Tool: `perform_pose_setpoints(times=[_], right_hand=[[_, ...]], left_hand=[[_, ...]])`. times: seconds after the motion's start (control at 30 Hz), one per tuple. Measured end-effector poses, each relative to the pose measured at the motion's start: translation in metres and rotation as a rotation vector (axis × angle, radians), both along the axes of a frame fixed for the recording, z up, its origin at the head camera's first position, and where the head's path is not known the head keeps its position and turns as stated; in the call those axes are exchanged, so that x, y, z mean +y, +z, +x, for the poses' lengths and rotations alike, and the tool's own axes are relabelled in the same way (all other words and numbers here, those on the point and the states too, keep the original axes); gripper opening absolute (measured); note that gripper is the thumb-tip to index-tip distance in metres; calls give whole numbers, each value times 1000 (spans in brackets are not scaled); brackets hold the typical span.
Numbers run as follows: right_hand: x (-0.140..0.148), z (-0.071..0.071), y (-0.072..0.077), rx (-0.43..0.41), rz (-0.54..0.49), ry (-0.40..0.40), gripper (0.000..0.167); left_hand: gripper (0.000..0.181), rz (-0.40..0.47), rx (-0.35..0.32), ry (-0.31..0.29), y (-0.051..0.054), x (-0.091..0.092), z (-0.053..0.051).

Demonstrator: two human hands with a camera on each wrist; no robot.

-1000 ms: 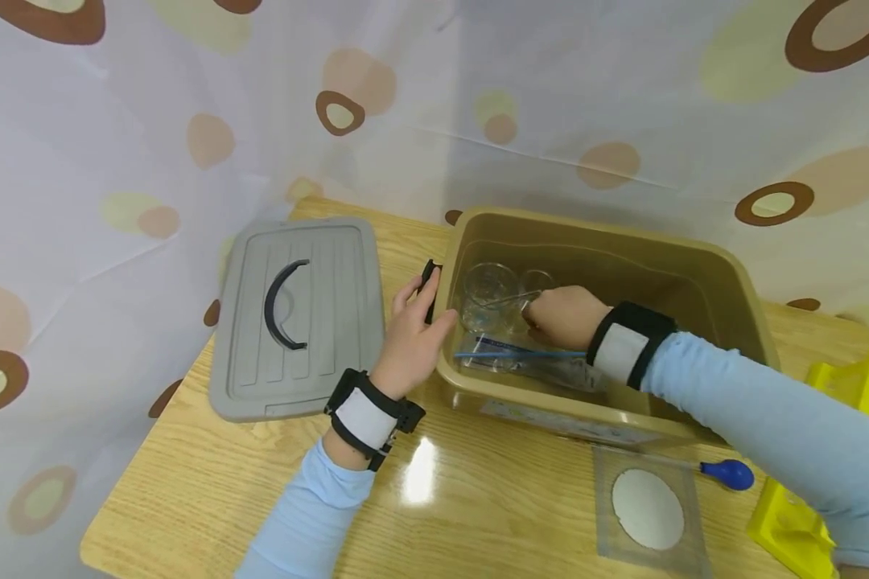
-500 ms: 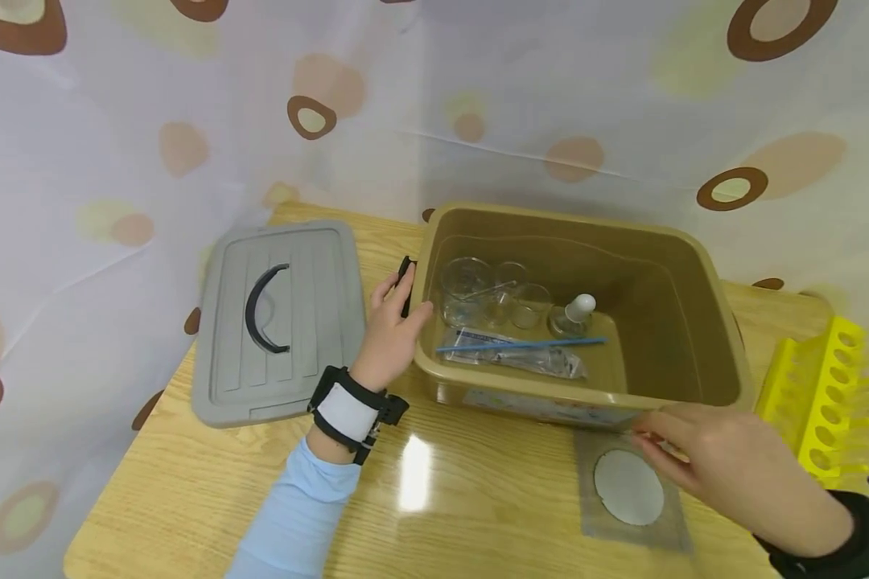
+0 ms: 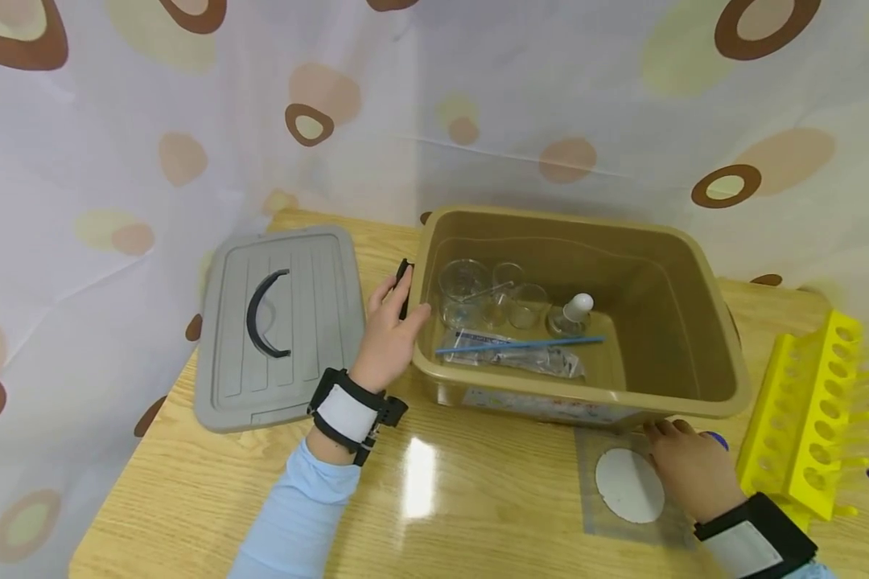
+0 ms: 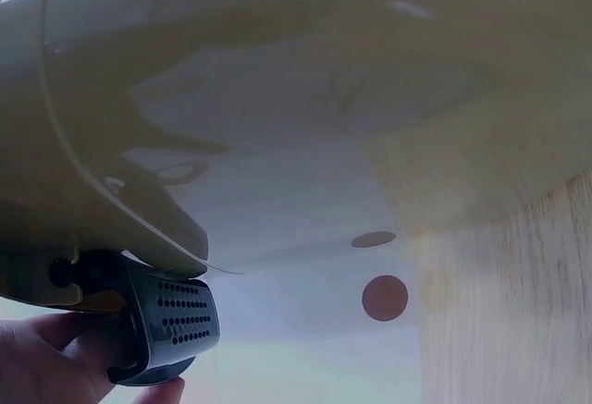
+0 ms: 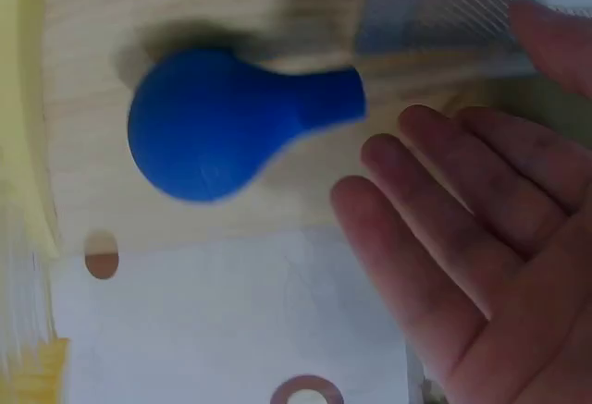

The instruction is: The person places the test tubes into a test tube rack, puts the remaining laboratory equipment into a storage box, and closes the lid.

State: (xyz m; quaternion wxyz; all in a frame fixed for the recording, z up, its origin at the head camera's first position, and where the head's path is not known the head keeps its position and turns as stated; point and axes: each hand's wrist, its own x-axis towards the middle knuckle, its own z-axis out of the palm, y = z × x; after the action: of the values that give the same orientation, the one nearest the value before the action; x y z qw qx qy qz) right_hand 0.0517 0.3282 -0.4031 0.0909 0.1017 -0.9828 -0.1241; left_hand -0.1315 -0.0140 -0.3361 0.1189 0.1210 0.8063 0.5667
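My left hand (image 3: 387, 342) holds the black latch (image 3: 405, 288) at the left end of a brown plastic bin (image 3: 666, 305), thumb against the rim. The left wrist view shows fingers around that perforated latch (image 4: 180, 316). By the bin's front right corner, my right hand (image 3: 695, 470) reaches low over the table. In the right wrist view its fingers are straight and spread from the thumb, beside a dropper with a blue rubber bulb (image 5: 208, 127). The dropper's clear tube runs between thumb and fingers, without visible grip. A wire gauze with a white round centre (image 3: 630, 485) lies beside this hand.
Inside the bin are several glass beakers (image 3: 529, 305), a small glass lamp with a white cap (image 3: 578, 307), a blue stick (image 3: 521, 345) and a plastic packet (image 3: 543, 362). A grey lid (image 3: 311, 346) lies left; a yellow test tube rack (image 3: 804, 410) stands right.
My right hand has left the bin, moved right and toward me, and come down beside the dropper; the white-capped lamp now shows. My left hand stays at the latch.
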Motion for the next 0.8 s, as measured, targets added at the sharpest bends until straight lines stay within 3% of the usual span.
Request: perform_pose_setpoints(times=[0.17, 0.43, 0.6, 0.8], right_hand=[[3, -4, -13, 56, -3, 33, 9], [2, -1, -9, 127, 3, 66, 14], [-4, 4, 5, 116, 0, 82, 18], [-23, 10, 35, 39, 21, 109, 19]], left_hand=[[59, 2, 16, 1, 0, -1, -1], [59, 8, 6, -4, -2, 1, -1], [59, 5, 1, -1, -3, 1, -1], [59, 2, 10, 3, 1, 0, 0]])
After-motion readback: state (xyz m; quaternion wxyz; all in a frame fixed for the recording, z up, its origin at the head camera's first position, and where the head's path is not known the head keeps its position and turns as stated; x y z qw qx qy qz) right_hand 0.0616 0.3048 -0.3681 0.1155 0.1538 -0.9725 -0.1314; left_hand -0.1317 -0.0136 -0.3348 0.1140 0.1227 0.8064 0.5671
